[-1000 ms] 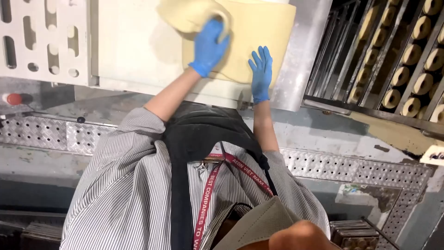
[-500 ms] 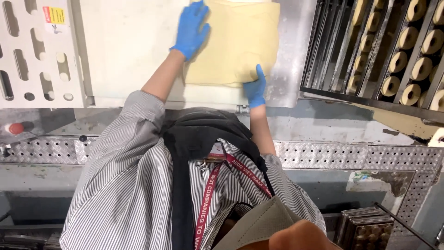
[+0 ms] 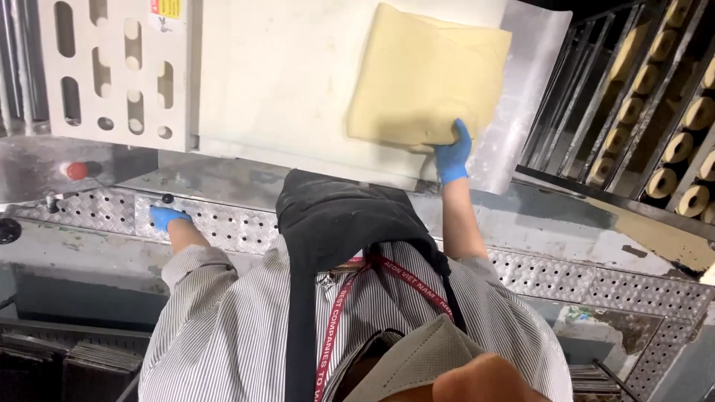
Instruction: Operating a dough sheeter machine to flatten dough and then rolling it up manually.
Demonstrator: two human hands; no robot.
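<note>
On the white belt (image 3: 275, 82), the right hand (image 3: 452, 155) grips a dough sheet (image 3: 428, 74).

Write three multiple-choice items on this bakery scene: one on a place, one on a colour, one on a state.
1. Where is the left hand?
A. on the perforated metal ledge
B. on the dough
C. on the rack

2. What colour are the gloves?
A. white
B. blue
C. black

3. How does the dough sheet lie?
A. rolled up
B. torn in pieces
C. flat on the white belt

Answers: 1 A, the left glove rests on the ledge, apart from the dough. 2 B, both gloves are blue. 3 C, the sheet lies flat, the right hand at its near edge.
</note>
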